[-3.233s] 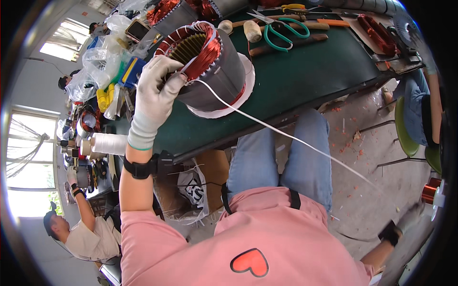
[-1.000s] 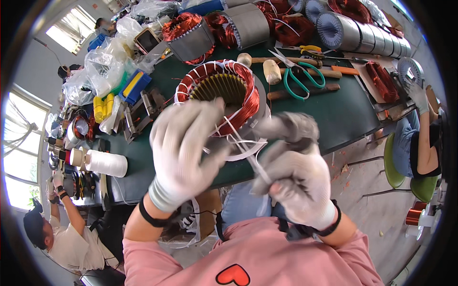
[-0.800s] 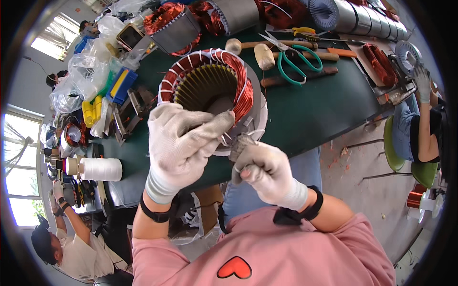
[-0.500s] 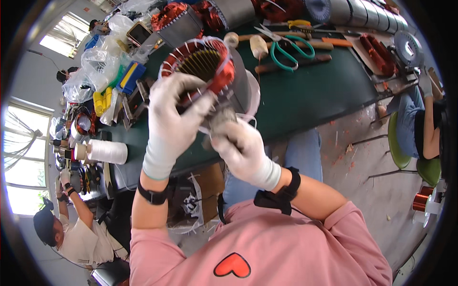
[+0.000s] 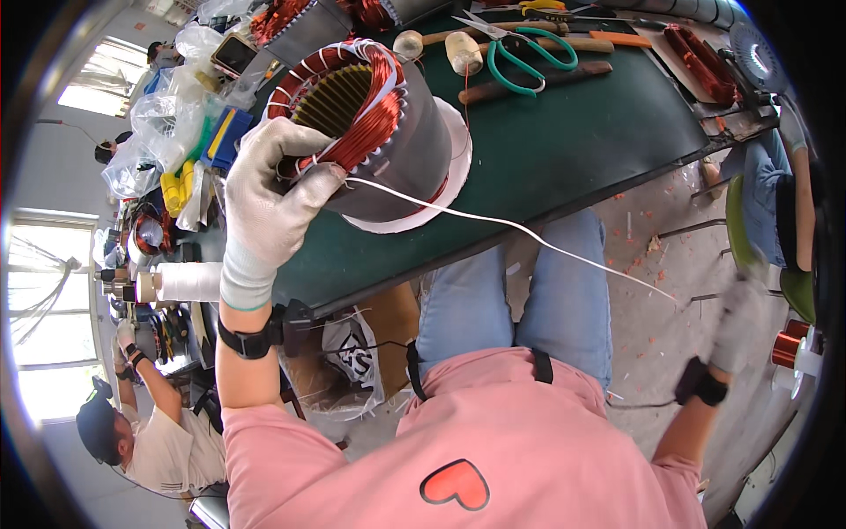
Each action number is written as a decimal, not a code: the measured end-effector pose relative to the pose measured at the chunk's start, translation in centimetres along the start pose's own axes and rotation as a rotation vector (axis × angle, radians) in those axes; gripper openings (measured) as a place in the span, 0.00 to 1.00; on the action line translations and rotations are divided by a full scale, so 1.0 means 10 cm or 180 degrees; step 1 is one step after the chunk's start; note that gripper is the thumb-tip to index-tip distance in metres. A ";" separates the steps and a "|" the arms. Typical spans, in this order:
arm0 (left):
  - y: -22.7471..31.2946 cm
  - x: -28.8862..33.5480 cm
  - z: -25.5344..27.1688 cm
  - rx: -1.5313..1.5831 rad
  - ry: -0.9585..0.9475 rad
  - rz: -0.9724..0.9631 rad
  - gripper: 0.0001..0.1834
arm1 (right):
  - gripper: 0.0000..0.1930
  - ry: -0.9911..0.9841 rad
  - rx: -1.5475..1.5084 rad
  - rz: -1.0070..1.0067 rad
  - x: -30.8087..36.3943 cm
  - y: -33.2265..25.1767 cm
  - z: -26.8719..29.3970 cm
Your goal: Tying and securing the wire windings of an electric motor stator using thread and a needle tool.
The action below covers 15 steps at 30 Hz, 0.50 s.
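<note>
In the head view a motor stator [image 5: 388, 167] stands on a white round base [image 5: 458, 150], its red copper winding [image 5: 377, 123] laced with white cord. My gloved left hand [image 5: 273, 194] is closed on the near rim of the winding, the thumb outside and the fingers reaching into the bore. From beside the left thumb a white cord [image 5: 520, 227] runs down to the right, across the table edge and over my lap. My gloved right hand [image 5: 738, 322] is far out to the right, smeared by motion. The cord points toward it, but its fingers and any grip on the cord are not discernible.
Green-handled scissors [image 5: 533, 57], wooden sticks [image 5: 538, 81] and a small spool [image 5: 463, 53] lie behind on the green table [image 5: 582, 150]. At left are a white thread cone [image 5: 189, 282] and plastic bags [image 5: 167, 123]. Co-workers sit at left [image 5: 167, 432] and right [image 5: 767, 203].
My right hand has swung from the stator far out to the right, and the white cord now stretches out that way. My left hand has stayed at the winding; the view has shifted slightly.
</note>
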<state>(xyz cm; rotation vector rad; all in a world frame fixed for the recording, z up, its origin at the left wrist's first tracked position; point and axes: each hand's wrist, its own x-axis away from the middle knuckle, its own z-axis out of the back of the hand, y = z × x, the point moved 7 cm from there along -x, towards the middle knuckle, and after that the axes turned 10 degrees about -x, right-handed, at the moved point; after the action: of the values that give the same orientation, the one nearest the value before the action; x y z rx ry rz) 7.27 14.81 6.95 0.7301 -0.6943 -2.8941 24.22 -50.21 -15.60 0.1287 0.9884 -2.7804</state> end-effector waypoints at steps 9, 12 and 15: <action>0.05 0.01 0.07 0.0401 -0.0058 -0.0049 0.25 | 0.16 -0.3969 -0.4493 0.0048 0.56 -5.03 -1.87; 0.30 0.17 0.11 -0.1194 0.0527 -0.0899 0.16 | 0.15 -0.4209 -0.4776 -0.0927 0.56 -4.98 -1.99; 0.25 0.25 0.03 -0.1400 0.0808 -0.1293 0.15 | 0.16 -0.4146 -0.4915 -0.1324 0.57 -4.89 -2.00</action>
<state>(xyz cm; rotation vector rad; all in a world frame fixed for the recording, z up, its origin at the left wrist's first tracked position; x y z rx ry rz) 4.82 12.22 7.20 1.2524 0.1371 -3.0348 9.01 -1.27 -1.75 -1.7895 2.1644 -0.9110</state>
